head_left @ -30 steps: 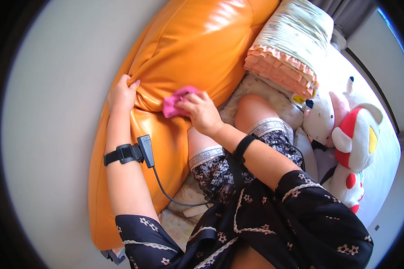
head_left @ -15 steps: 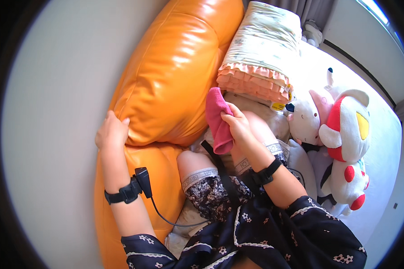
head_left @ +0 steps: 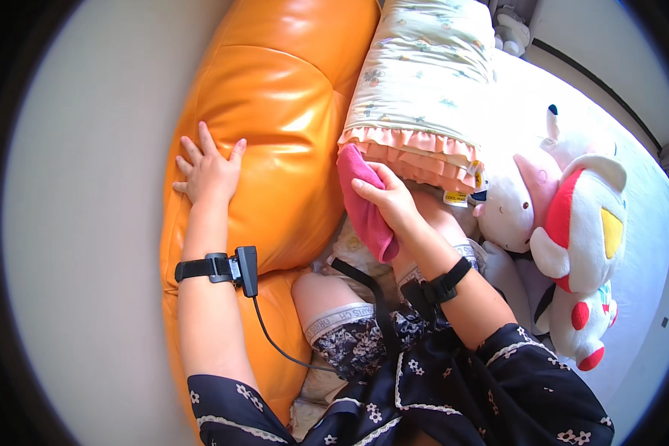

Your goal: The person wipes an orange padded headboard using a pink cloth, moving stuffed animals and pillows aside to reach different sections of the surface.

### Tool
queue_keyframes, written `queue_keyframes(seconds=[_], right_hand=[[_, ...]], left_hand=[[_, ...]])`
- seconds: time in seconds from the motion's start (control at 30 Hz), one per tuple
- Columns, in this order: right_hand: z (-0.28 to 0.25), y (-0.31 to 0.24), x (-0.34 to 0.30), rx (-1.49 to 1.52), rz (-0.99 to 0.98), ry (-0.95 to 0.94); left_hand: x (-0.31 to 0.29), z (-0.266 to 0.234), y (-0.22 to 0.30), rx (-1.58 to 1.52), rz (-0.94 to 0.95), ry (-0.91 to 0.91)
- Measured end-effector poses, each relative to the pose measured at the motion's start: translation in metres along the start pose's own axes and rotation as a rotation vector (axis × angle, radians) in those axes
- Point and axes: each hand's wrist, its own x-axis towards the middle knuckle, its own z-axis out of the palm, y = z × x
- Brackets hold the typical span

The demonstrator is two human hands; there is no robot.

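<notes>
My left hand (head_left: 209,169) lies with spread fingers on the shiny orange padded headboard (head_left: 275,126), pressing on its upper cushion. A pink cloth (head_left: 364,212) is gripped in my right hand (head_left: 388,197), thumb on top and fingers curled behind it. The cloth hangs folded beside the headboard's right edge, its upper end close to the peach ruffles of a folded quilt (head_left: 427,82). Black straps circle both my forearms, and a small black box with a cable sits on the left one.
To the right, several plush toys (head_left: 509,204) lie heaped on the white bed sheet (head_left: 639,245). A plain pale wall (head_left: 89,223) runs along the left of the headboard. My bent knees are under my right forearm. A grey curtain hangs at the far end.
My left hand has moved up and inward from the headboard's outer edge, fingers now spread flat on the cushion. The right hand still holds the pink cloth, slightly shifted.
</notes>
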Motion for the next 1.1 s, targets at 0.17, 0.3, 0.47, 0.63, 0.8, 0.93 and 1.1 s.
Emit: queue_keyframes(seconds=[0.17, 0.3, 0.47, 0.63, 0.8, 0.93, 1.1], right_hand=[[0.015, -0.003, 0.051, -0.135, -0.120, -0.021], [0.036, -0.037, 0.102, -0.183, -0.449, 0.134], [0.070, -0.022, 0.147, -0.774, -0.392, 0.224], [0.088, 0.002, 0.105, -1.038, -0.577, 0.114], [0.090, 0.023, 0.084, -1.115, -0.666, -0.024], [0.085, 0.019, 0.082, -1.119, -0.682, -0.001], [0.070, 0.011, 0.076, -0.944, -0.582, -0.192]], left_hand=[[0.030, 0.003, -0.005, -0.026, 0.049, -0.125], [0.051, 0.019, -0.018, -0.102, 0.127, -0.140], [0.062, 0.020, -0.021, -0.259, 0.236, -0.243], [0.066, 0.014, -0.028, -0.385, 0.316, -0.309], [0.072, 0.022, -0.032, -0.381, 0.354, -0.296], [0.067, 0.015, -0.023, -0.358, 0.331, -0.309], [0.063, 0.012, -0.034, -0.325, 0.374, -0.227]])
